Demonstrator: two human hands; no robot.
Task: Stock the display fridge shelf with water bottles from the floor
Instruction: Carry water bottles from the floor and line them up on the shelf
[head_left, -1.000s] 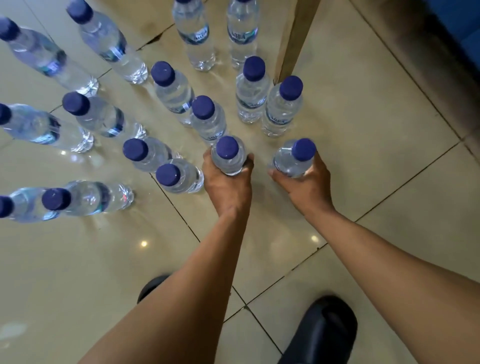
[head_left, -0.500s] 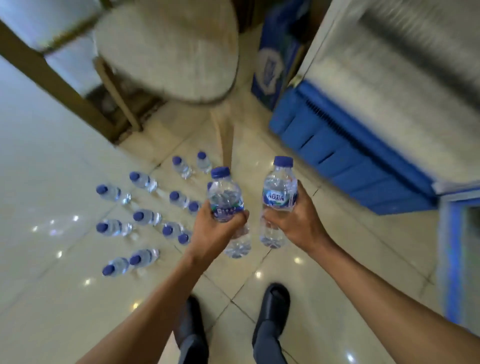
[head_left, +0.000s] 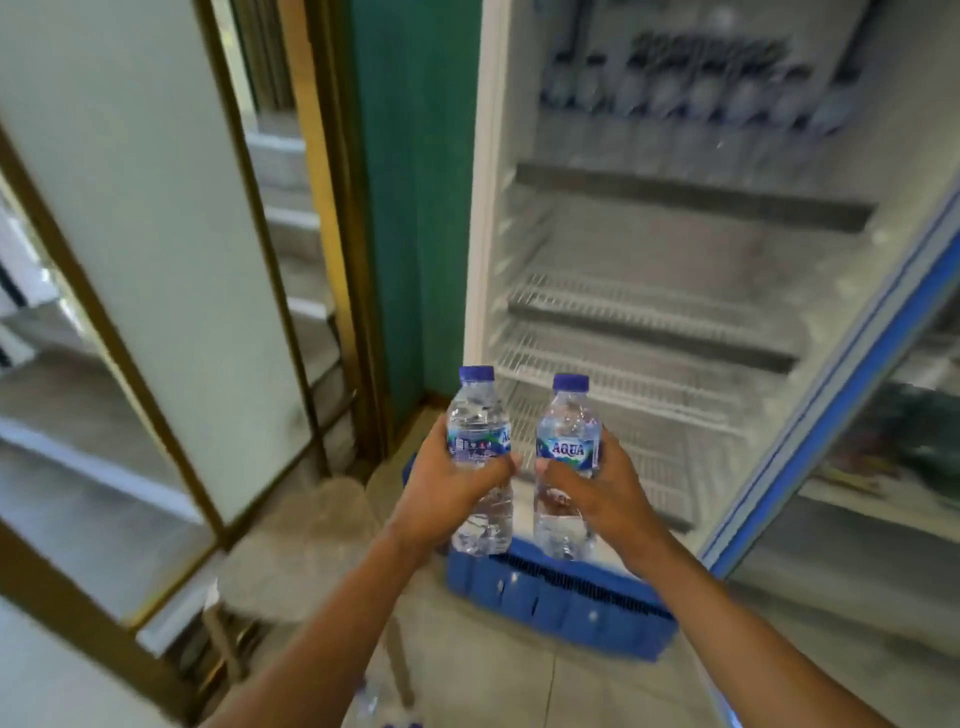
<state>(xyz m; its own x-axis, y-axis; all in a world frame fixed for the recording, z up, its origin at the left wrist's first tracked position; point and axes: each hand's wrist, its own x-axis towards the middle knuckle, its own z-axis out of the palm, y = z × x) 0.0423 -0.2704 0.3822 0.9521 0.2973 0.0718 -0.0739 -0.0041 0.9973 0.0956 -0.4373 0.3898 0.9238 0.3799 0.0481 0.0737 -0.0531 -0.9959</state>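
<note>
I hold two clear water bottles with blue caps upright in front of the open display fridge (head_left: 483, 208). My left hand (head_left: 447, 488) grips the left bottle (head_left: 475, 415) around its label. My right hand (head_left: 597, 488) grips the right bottle (head_left: 566, 415), whose label reads AQUA. Both bottles hang in the air before the lower wire shelves (head_left: 649, 312), which are bare. A blurred row of bottles (head_left: 691, 104) stands on the upper shelf. A bottle (head_left: 371, 699) left on the floor shows at the bottom edge.
The fridge door (head_left: 841, 364) with its blue frame stands open at the right. A blue grille base (head_left: 561, 592) runs under the fridge. A woven stool (head_left: 301, 545) stands at lower left, beside gold-framed glass panels (head_left: 156, 234) and a green wall (head_left: 410, 182).
Both hands lifted a bottle each off the floor. The view swung up from the floor bottles to the open fridge, and the bottles now sit in front of its shelves.
</note>
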